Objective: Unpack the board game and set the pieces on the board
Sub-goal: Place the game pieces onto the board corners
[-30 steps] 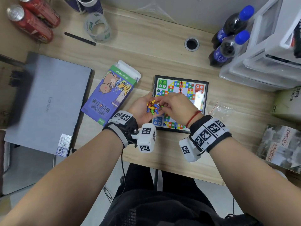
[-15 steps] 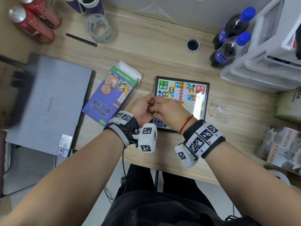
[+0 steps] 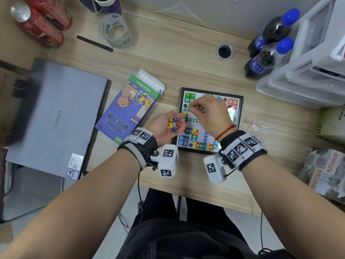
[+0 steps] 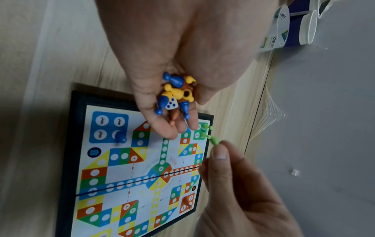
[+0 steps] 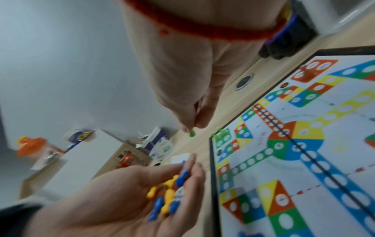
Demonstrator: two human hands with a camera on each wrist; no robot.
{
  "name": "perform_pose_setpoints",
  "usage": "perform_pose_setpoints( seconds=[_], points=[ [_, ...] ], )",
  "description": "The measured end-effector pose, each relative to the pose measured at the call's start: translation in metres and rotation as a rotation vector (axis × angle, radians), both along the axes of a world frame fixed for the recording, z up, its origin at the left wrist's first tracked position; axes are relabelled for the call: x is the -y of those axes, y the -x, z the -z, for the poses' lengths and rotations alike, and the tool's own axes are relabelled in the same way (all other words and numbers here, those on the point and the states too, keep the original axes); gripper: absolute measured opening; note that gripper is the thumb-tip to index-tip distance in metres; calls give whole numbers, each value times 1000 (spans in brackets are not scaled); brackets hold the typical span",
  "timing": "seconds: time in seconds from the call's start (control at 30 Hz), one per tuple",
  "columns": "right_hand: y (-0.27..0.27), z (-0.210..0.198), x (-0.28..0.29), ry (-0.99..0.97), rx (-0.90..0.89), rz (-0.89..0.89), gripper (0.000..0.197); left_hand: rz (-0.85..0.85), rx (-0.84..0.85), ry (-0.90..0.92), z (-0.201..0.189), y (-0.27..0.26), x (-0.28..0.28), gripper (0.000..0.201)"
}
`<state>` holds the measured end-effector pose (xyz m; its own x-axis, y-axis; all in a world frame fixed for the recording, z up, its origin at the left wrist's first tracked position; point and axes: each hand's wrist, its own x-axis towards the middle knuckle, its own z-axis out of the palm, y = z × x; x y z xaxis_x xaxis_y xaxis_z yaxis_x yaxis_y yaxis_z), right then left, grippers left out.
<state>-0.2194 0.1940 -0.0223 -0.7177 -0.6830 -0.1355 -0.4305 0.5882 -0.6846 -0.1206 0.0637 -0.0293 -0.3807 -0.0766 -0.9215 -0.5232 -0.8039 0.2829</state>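
At the board's far left corner: your right hand (image 3: 209,113) pinches one green pawn (image 3: 195,107) between thumb and fingertip, just over the green home square.
Green home: two green pawns (image 4: 206,130) stand there already, as far as the left wrist view shows.
What changed: half a second ago your right hand was down in your left palm, picking; now it is out over the green corner with a pawn. So a pick is done and a placing is due.
Board (image 3: 240,116): it lies open and flat on the worktop, near the front edge, between your wrists.
Other pieces placed: one blue pawn (image 4: 120,137) stands on the blue home square; one orange pawn (image 4: 185,202) seems to stand on the orange one.
Left hand (image 3: 164,126): cupped palm up at the board's left edge, its fingers curled round a small heap of pawns (image 4: 175,91), blue, yellow and orange, with a white die (image 4: 171,105).
Task progress: early, I judge; most pawns are still in your palm.
Next move: set the green pawn upright on a free green circle, clear of the two beside it.
Game box (image 3: 128,109): it lies open-ended just left of the board.
Plastic bag (image 3: 261,127): it lies crumpled just right of the board.
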Motion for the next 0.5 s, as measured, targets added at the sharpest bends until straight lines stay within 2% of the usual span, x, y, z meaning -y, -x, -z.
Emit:
perform_pose_setpoints(
  seconds=[0.17,0.5],
  points=[
    [21,25,3,-111,58,145,12,-1,29,16,3,1,4,41],
    [19,43,27,-95,81,134,14,-24,34,14,10,9,11,37]
  ],
)
